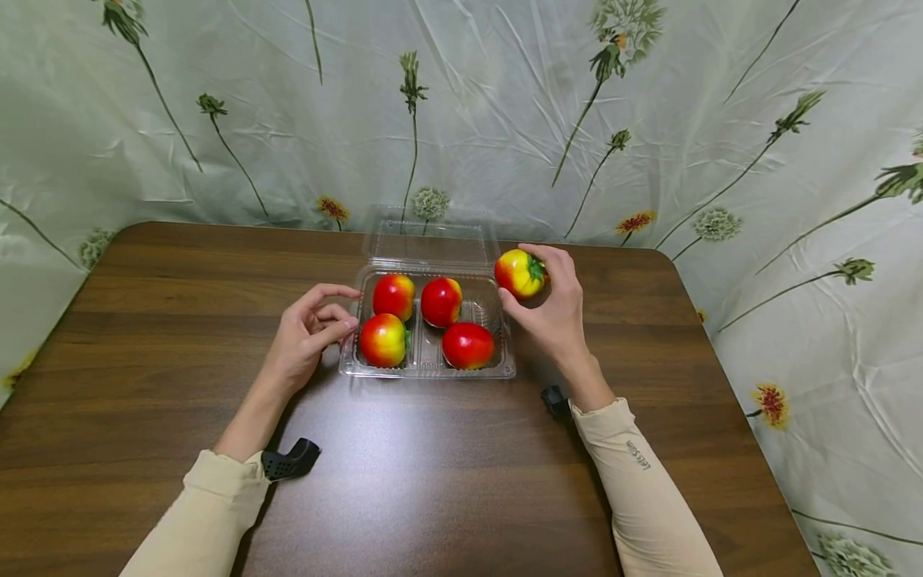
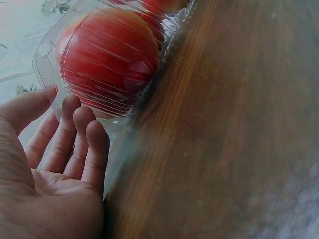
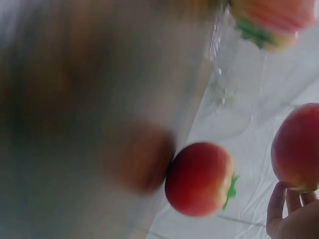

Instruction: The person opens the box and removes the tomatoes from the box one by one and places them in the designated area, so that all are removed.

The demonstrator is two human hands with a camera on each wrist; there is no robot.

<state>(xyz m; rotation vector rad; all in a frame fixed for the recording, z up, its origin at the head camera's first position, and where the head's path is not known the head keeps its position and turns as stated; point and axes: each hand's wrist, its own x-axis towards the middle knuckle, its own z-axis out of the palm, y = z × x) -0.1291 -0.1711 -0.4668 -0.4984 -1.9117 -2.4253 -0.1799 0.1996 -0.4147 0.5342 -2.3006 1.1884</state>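
Observation:
A clear plastic clamshell box (image 1: 418,373) sits on the table with several glossy red-and-yellow fruits in it, one of them a red fruit (image 1: 468,346) at front right. My right hand (image 1: 551,308) holds another red-and-yellow fruit (image 1: 516,272) with a green leafy top between thumb and fingers, beside the box's right rear corner. In the right wrist view, one more red fruit (image 3: 198,179) rests on the tabletop; the head view does not clearly show it. My left hand (image 1: 306,332) has loosely bent fingers, its fingertips touching the box's left edge.
The box's clear lid (image 1: 433,240) is folded open toward the back, near the table's rear edge. Behind the brown wooden table (image 1: 433,481) hangs a pale curtain (image 1: 490,120) with a flower print. Black bands with devices are on both wrists.

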